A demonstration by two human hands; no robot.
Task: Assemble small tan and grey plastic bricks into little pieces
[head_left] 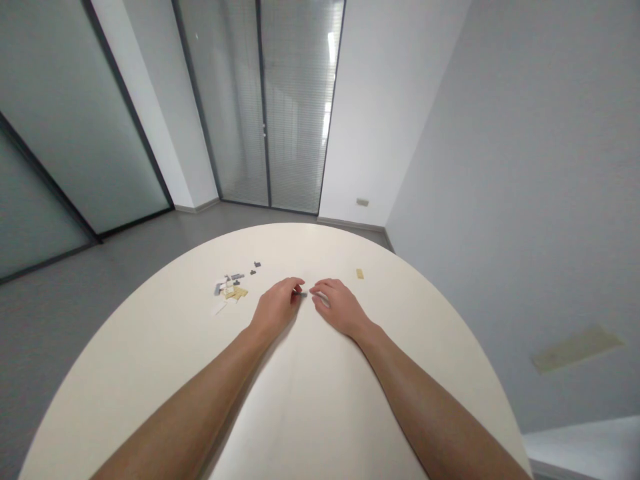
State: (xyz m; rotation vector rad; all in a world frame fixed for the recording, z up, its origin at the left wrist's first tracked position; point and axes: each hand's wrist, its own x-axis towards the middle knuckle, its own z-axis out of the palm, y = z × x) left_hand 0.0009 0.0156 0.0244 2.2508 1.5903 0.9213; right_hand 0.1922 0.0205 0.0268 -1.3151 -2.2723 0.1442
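Over the middle of the round table, my left hand (277,305) is closed in a pinch. A small dark grey building piece (302,294) sticks out from its fingertips toward the right. Just across a narrow gap, my right hand (344,308) has its thumb and fingers drawn together. Something thin and greyish shows between those fingers, too small to name. Left of my left hand lies a loose pile of small pieces, with yellow pieces (236,293), white pieces (220,308) and grey pieces (237,276).
Two small dark pieces (257,264) lie apart from the pile, toward the far side. A yellow flat piece (360,273) rests beyond my right hand. The white round table (310,413) has a curved edge. Behind it stand glass panels (295,100) and a grey wall (525,167).
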